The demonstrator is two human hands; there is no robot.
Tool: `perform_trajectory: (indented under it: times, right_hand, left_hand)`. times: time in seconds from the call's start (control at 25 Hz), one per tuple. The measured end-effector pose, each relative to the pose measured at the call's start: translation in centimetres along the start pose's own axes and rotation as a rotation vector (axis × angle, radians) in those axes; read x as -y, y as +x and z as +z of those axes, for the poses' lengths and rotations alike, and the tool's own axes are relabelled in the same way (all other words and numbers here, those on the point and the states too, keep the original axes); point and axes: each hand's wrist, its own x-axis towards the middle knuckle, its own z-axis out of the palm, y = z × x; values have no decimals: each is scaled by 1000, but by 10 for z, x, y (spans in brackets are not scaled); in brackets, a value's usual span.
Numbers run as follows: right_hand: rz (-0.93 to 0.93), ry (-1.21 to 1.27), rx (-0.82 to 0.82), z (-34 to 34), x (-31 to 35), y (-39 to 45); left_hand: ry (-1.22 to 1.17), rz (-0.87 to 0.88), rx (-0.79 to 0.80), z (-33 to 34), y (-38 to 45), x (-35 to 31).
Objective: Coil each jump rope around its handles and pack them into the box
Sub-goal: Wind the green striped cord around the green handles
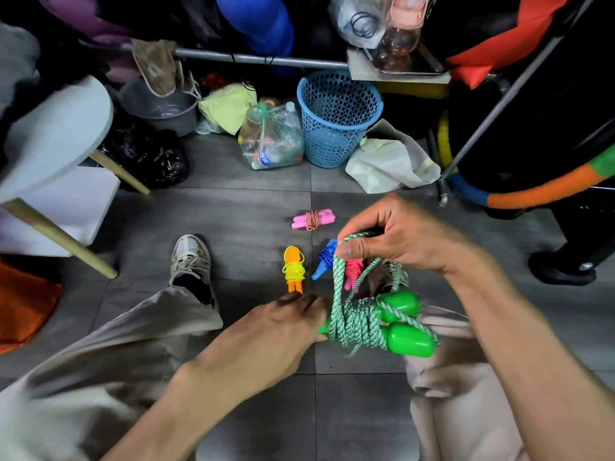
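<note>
**Green rope nearly wound, one loop left in the right hand**

Both forearms fill the near foreground, and between them sits the job in hand. Left hand [283,322] grips the narrow ends of the two green handles [404,322], fingers curled round them, so the pair lies roughly level with its long axis running left to right and the fat ends pointing toward the person's right. Several turns of green-and-white rope [352,322] already wrap the middle of the handles, somewhat loosely. Right hand [396,239] is above and slightly beyond the bundle, thumb and fingers pinched on a loop of the same rope, which runs down from the pinch to the coil.

That is the relation the next move seems to depend on: the free rope hangs from above, crossing the handles' axis, so the right hand would need to carry it around the bundle while the left keeps the handles steady. A loose tail near the fat ends may still need tucking.

Farther out on the grey tiled floor [246,221] lie finished bundles: an orange-handled rope [294,267] with yellow cord, a blue one [324,259] and a pink-red one [352,271] partly hidden behind the rope in hand, and a pink-handled one [313,219] beyond them. A blue mesh basket [337,118] stands further back among clutter. No packing box can be picked out with certainty.
</note>
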Motion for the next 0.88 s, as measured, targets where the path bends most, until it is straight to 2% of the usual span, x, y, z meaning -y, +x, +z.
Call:
perform_trajectory:
  times: [0.16,0.28,0.32,0.4,0.44,0.48,0.52,0.56,0.6,0.76,0.88]
  right_hand:
    - [-7,195,35,-5,0,-3]
    - [-37,276,107,6,0,0]
    - [-97,427,179,10,4,0]
    - [-391,843,420,25,16,-5]
    - [-463,972,433,29,16,-6]
    - [-436,764,275,33,13,0]
    - [-173,491,93,41,10,7]
    - [-31,251,-136,43,4,12]
    - [34,127,-223,48,1,18]
    - [126,81,-174,67,5,33]
    - [107,-74,-209,73,7,36]
  left_hand:
    - [-124,99,-333,-21,-9,-7]
    - [-178,37,-433,-26,-7,-9]
    - [-203,-2,-448,-28,-8,-6]
    - [-217,-80,-503,-35,-10,2]
    - [-219,-128,-538,-37,-11,6]
    - [-225,-183,-579,-39,-11,11]
    - [-231,-236,-620,-40,-11,15]
    - [-229,-290,-645,-40,-9,19]
    - [-224,-349,-649,-39,-7,22]
    - [-227,-548,-632,-27,4,25]
    - [-244,-627,-637,-24,12,22]
